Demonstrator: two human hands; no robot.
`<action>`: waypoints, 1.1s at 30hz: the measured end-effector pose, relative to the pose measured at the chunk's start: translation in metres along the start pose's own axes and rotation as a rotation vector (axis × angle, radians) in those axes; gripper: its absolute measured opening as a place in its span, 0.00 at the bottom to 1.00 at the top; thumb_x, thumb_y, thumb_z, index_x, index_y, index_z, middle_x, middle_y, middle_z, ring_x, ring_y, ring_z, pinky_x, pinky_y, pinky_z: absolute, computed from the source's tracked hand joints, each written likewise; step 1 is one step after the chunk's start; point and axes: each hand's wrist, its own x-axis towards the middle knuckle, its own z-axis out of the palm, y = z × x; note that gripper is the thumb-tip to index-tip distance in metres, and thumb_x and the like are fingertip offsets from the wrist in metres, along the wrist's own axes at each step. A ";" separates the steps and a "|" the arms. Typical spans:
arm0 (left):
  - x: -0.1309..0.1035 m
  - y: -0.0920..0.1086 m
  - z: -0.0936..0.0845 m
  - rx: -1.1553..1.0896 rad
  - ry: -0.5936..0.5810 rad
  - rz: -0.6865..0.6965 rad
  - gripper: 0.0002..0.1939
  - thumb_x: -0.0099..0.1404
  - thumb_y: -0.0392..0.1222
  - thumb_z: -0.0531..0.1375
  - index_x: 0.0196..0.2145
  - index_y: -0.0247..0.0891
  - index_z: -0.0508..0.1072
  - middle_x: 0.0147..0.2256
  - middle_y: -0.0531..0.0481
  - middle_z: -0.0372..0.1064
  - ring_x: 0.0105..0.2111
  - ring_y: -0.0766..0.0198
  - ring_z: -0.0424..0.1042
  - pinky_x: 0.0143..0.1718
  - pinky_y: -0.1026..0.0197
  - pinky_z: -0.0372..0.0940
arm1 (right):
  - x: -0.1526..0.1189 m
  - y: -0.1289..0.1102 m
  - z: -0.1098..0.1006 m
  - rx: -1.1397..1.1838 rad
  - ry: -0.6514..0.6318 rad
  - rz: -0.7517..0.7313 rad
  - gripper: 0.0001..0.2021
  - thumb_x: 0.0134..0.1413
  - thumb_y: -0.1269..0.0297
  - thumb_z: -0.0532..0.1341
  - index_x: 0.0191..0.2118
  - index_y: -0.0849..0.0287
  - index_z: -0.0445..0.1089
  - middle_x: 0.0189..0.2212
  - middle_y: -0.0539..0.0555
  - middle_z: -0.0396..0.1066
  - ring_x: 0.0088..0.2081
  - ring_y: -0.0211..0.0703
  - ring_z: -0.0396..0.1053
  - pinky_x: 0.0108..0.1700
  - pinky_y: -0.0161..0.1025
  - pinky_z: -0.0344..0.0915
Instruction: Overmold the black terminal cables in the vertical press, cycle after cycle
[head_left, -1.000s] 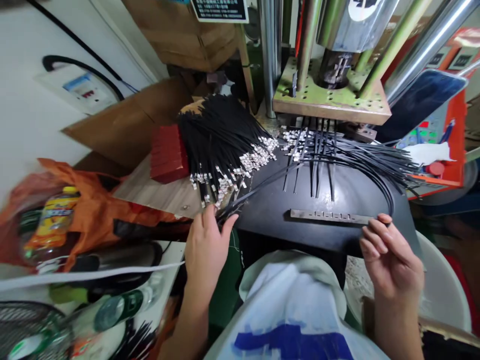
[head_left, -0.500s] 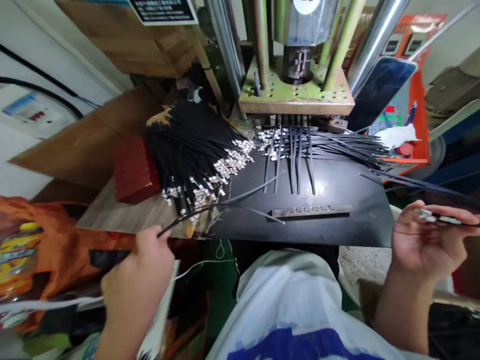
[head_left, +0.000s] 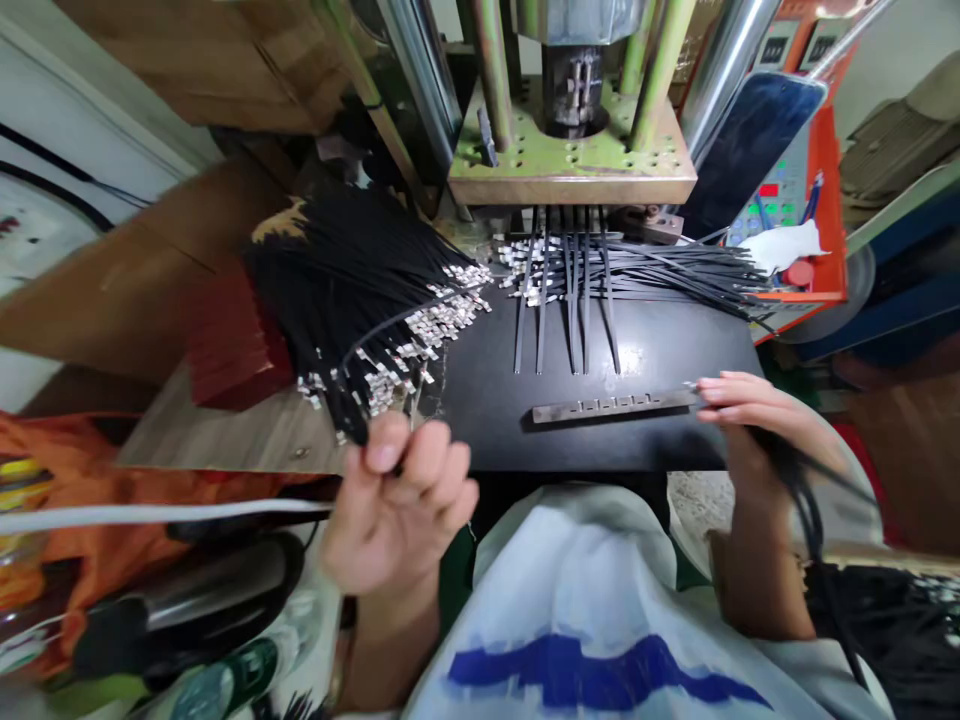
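A loose, slightly blurred bunch of slim black cables (head_left: 808, 505) droops at 4 o'clock, its small pale tips (head_left: 691, 385) pointing toward 9 o'clock. Just beside them, between 3 and 4 o'clock, a narrow, notched grey metal bar (head_left: 615, 405) lies nearly level. One thin black strip (head_left: 390, 322) arches near 9 o'clock.

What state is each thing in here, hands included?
Left hand: curled, grip unclear.
Right hand: closed on black cables.
Slotted metal bar: lying on the black tabletop.
Left cable heap: loosely piled.
Right cable bundle: lying, metal ends leftward.
Press plate: above the tabletop, thin strips protruding beneath.
Control panel: lit red and green.
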 end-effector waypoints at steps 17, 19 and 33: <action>0.034 -0.075 0.007 1.220 -0.240 0.511 0.08 0.67 0.34 0.58 0.43 0.38 0.74 0.40 0.49 0.78 0.40 0.64 0.77 0.47 0.62 0.73 | 0.004 0.014 0.047 -0.543 -0.370 -0.510 0.06 0.61 0.69 0.57 0.40 0.51 0.70 0.38 0.50 0.78 0.45 0.43 0.75 0.49 0.42 0.67; 0.033 -0.075 0.006 1.273 -0.265 0.554 0.08 0.67 0.33 0.58 0.44 0.37 0.73 0.40 0.48 0.78 0.41 0.64 0.77 0.48 0.62 0.72 | 0.004 0.012 0.048 -0.590 -0.395 -0.513 0.06 0.62 0.70 0.57 0.39 0.52 0.69 0.37 0.50 0.78 0.45 0.41 0.75 0.47 0.40 0.66; 0.042 -0.051 0.022 1.504 -0.580 0.367 0.10 0.71 0.34 0.49 0.42 0.34 0.70 0.38 0.45 0.75 0.40 0.63 0.77 0.45 0.61 0.71 | 0.009 0.015 0.026 -0.384 -0.348 -0.385 0.08 0.63 0.69 0.55 0.39 0.52 0.71 0.40 0.53 0.77 0.42 0.44 0.75 0.51 0.45 0.68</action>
